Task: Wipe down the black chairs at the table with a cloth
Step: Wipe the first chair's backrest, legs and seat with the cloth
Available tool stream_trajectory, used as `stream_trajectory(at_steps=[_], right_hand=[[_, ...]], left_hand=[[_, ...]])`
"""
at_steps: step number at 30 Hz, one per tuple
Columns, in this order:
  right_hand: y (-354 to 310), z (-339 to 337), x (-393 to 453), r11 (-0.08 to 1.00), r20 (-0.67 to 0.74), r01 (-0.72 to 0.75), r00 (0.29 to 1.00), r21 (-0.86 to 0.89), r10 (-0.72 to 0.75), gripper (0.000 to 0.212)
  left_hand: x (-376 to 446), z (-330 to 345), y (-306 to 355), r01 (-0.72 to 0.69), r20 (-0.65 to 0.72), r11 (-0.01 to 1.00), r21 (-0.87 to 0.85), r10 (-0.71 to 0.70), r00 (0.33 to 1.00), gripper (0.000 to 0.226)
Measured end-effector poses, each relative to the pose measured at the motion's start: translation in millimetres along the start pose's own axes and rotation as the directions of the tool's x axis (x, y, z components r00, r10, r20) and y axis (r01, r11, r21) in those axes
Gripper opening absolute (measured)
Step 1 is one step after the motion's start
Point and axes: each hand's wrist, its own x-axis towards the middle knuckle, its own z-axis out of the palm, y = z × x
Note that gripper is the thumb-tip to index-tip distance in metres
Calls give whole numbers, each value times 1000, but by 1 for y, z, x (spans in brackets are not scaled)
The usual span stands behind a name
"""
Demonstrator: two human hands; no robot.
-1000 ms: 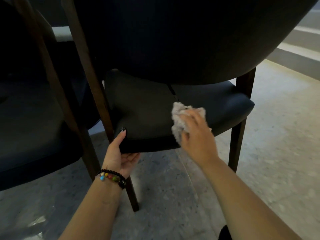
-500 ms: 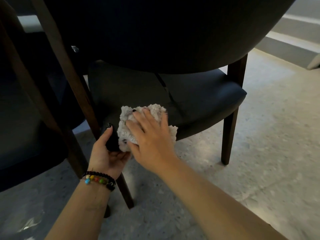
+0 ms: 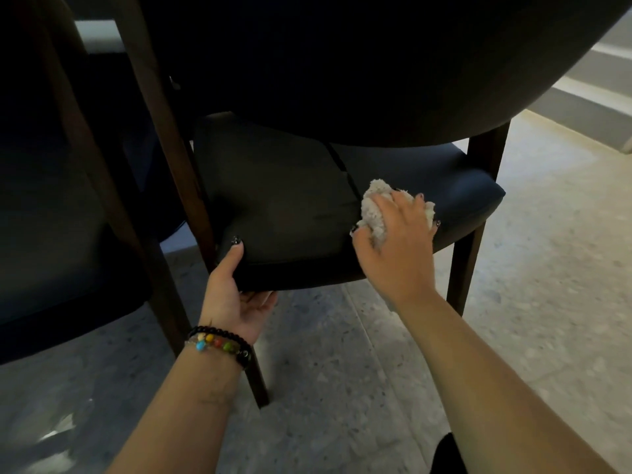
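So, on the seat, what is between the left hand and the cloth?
Only bare black seat lies between the left hand and the cloth in the head view.

Black chair seat [image 3: 290,206], cream cloth [image 3: 376,213], multicoloured beaded bracelet [image 3: 219,343], grey speckled floor [image 3: 530,268].
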Motion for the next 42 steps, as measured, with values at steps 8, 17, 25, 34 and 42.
stream_trajectory(at_steps=[8,17,25,34,42], right_hand=[[-5,-32,9,986,-320,40,947,160,13,58],[5,8,13,998,-146,21,989,-66,-31,44],[-38,13,4,993,-193,59,980,106,-37,39],[-41,-9,9,924,-280,166,958,343,-68,47],[-8,12,25,996,-82,-48,996,-75,42,49]], left_hand=[[-3,-3,5,45,-18,998,-41,-45,999,51],[0,-3,3,42,-24,998,50,-41,999,56],[-1,-6,1,28,-17,996,86,-27,999,54],[6,-11,5,24,2,985,171,-24,1000,52],[7,-6,5,3,-4,987,163,-3,1000,34]])
